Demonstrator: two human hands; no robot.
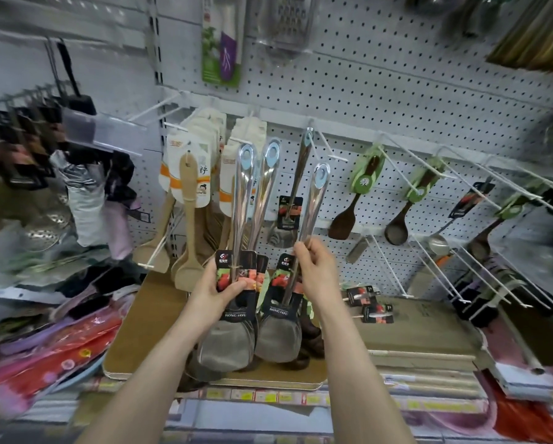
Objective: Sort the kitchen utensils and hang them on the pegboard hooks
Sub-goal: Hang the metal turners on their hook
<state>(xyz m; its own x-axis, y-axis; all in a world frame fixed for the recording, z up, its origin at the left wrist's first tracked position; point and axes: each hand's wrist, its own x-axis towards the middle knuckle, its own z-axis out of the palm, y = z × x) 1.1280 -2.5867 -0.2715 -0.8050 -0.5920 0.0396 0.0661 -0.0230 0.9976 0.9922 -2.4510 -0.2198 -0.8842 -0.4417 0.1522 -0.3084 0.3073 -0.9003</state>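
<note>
Fingers of the left hand (219,291) curl round a bundle of steel spatulas (243,200) at their label cards; the right hand (315,270) pinches a single spatula (312,206) by its handle, both above the cardboard sheet's (134,331) front edge. Beyond, a hung spatula (301,168) dangles from a pegboard (397,75) hook (331,152), between wooden turners (188,187) and a dark wooden spatula (341,224).

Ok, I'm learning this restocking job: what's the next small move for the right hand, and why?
Probably lift the spatula in the right hand a little and thread its blue hole onto the hook: a matching hung spatula is already there, and the left hand holds the bundle waiting.
</note>
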